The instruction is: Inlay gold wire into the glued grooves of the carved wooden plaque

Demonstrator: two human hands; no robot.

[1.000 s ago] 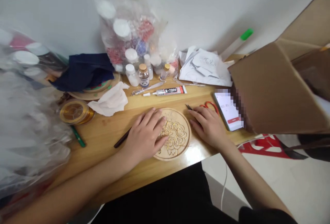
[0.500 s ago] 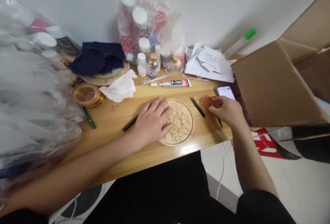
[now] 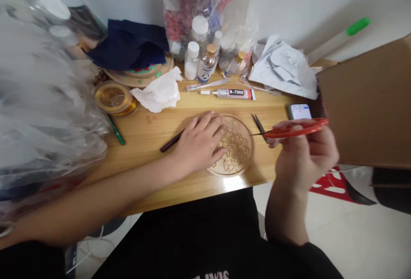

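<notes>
My left hand (image 3: 201, 144) lies flat, fingers stretched out, over the left part of a round wooden disc (image 3: 248, 155). Gold wire (image 3: 233, 146) forms a flower pattern on the disc. Under that hand a dark pen-like stick (image 3: 171, 141) sticks out to the left. My right hand (image 3: 303, 155) is raised off the table and closed on red-handled scissors (image 3: 289, 132). Their thin dark blades point left, toward the disc. Just below and behind the blades lie black tweezers (image 3: 257, 123) on the table.
Behind the disc lies a B-7000 glue tube (image 3: 236, 93), with small bottles (image 3: 207, 63) further back. A gold wire spool (image 3: 114, 98) and white tissue (image 3: 160, 90) are at left. To the right are a phone (image 3: 301, 111) and a cardboard box (image 3: 369, 108).
My right hand has lifted the scissors off the table beside the phone and turned them so the blades point left. My left hand stays on the disc. The view has shifted slightly.
</notes>
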